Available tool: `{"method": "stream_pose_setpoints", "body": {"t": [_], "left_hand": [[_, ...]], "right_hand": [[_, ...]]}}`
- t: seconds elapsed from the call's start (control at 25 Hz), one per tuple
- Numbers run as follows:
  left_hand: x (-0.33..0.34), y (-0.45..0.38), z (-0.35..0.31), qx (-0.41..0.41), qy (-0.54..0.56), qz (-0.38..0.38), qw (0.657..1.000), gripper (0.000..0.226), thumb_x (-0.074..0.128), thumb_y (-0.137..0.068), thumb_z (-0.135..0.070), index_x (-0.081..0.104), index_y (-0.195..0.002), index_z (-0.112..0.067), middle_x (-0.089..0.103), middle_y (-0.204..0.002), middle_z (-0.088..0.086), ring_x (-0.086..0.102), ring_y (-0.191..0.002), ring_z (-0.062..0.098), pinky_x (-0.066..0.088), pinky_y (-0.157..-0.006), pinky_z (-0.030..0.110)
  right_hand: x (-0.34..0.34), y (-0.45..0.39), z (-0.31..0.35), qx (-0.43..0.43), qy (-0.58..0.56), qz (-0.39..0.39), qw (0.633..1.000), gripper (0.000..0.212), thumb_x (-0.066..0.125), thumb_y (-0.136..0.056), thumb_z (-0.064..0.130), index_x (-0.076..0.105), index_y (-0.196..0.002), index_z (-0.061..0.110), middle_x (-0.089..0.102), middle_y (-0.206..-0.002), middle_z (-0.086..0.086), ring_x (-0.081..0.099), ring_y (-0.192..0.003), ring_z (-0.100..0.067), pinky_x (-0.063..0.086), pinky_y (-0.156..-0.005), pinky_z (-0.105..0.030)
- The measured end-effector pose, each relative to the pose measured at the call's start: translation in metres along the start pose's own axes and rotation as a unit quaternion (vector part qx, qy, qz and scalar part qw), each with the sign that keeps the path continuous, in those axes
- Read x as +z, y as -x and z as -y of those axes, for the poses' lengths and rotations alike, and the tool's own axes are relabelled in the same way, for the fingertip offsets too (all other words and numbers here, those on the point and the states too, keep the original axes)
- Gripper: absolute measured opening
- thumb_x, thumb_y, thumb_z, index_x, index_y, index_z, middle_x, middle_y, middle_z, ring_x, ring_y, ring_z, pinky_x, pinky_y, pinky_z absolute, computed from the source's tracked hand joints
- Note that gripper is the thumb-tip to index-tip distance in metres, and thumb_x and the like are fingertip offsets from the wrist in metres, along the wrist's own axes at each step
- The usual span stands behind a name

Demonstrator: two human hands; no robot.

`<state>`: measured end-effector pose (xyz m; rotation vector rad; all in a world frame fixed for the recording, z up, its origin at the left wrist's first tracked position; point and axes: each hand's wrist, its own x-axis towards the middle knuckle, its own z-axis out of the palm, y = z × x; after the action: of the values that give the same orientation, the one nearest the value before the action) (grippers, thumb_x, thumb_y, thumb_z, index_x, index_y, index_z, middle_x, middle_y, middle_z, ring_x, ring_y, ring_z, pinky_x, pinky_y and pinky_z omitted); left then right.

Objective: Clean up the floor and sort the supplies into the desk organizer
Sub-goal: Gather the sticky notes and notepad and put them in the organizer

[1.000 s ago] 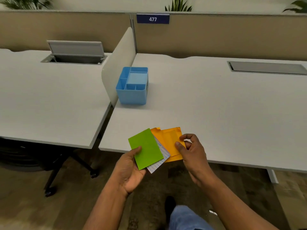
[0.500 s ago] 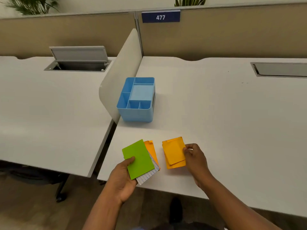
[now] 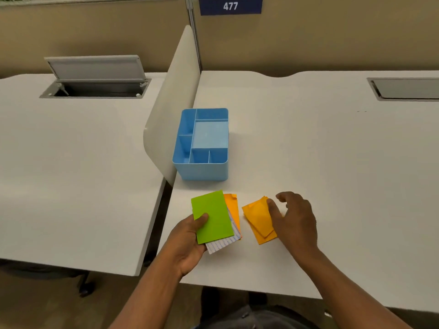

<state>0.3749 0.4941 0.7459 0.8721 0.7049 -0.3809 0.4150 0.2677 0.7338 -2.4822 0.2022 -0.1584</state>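
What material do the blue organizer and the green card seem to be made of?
Blue organizer: probably moulded plastic, satin finish; even colour, rounded corners, thin partition walls. Green card: likely matte paper or thin card; flat, thin-edged, no shine, held in the left hand.

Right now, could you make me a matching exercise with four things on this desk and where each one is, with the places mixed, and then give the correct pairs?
Things:
1. green card
2. loose orange papers
3. blue organizer
4. sign 477

Places:
A. on the partition wall behind the desk
B. on top of the stack that the left hand holds
C. beside the white divider, compartments without supplies
D. on the desk under the right hand, thumb touching them

Pairs: 1-B, 2-D, 3-C, 4-A
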Motion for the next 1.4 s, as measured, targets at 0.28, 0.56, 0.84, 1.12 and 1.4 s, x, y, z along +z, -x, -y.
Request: {"method": "stream_pose_setpoints", "body": {"t": [0.28, 0.56, 0.84, 1.12, 1.4], "left_hand": [[0.002, -0.025, -0.013, 0.009, -0.111, 0.058, 0.992, 0.034, 0.062, -0.085, -0.015, 0.063, -0.118, -0.01, 0.07, -0.114, 0.014, 0.067, -0.104, 0.032, 0.054, -0.086, 0.042], [-0.012, -0.04, -0.031, 0.001, -0.132, 0.05, 0.99, 0.026, 0.052, -0.095, -0.019, 0.062, -0.118, -0.012, 0.072, -0.11, 0.011, 0.068, -0.1, 0.028, 0.055, -0.078, 0.039], [-0.017, -0.047, -0.041, -0.003, -0.113, 0.059, 0.992, 0.023, 0.051, -0.096, -0.018, 0.061, -0.116, -0.013, 0.073, -0.107, 0.01, 0.07, -0.096, 0.027, 0.056, -0.076, 0.041], [-0.009, -0.047, -0.041, -0.004, -0.096, 0.074, 0.993, 0.023, 0.047, -0.098, -0.018, 0.062, -0.112, -0.009, 0.073, -0.104, 0.014, 0.072, -0.091, 0.029, 0.056, -0.077, 0.043], [0.006, -0.038, -0.026, 0.023, -0.151, 0.083, 0.985, 0.023, 0.06, -0.088, -0.018, 0.065, -0.108, -0.009, 0.073, -0.104, 0.014, 0.072, -0.089, 0.025, 0.058, -0.074, 0.038]], "right_hand": [[0.019, 0.006, 0.054, 0.178, -0.323, 0.25, 0.895, 0.019, 0.069, -0.087, 0.024, 0.062, -0.083, 0.007, 0.069, -0.07, -0.006, 0.062, -0.058, -0.01, 0.051, -0.056, -0.025], [0.018, -0.003, 0.049, 0.231, -0.345, 0.121, 0.902, 0.019, 0.067, -0.088, 0.026, 0.063, -0.077, 0.012, 0.068, -0.068, -0.006, 0.062, -0.059, -0.017, 0.05, -0.054, -0.028], [0.005, -0.032, 0.026, 0.214, -0.275, 0.06, 0.935, 0.012, 0.061, -0.092, 0.034, 0.065, -0.086, 0.024, 0.068, -0.092, -0.001, 0.063, -0.088, -0.023, 0.056, -0.076, -0.044], [0.012, -0.029, 0.021, 0.13, -0.086, 0.107, 0.982, 0.023, 0.06, -0.092, 0.038, 0.067, -0.099, 0.018, 0.069, -0.096, -0.003, 0.062, -0.089, -0.021, 0.043, -0.071, -0.028], [0.02, -0.008, 0.056, 0.11, -0.188, 0.148, 0.965, 0.024, 0.07, -0.081, 0.046, 0.067, -0.082, 0.023, 0.067, -0.076, 0.007, 0.061, -0.068, -0.005, 0.043, -0.059, -0.021]]}}
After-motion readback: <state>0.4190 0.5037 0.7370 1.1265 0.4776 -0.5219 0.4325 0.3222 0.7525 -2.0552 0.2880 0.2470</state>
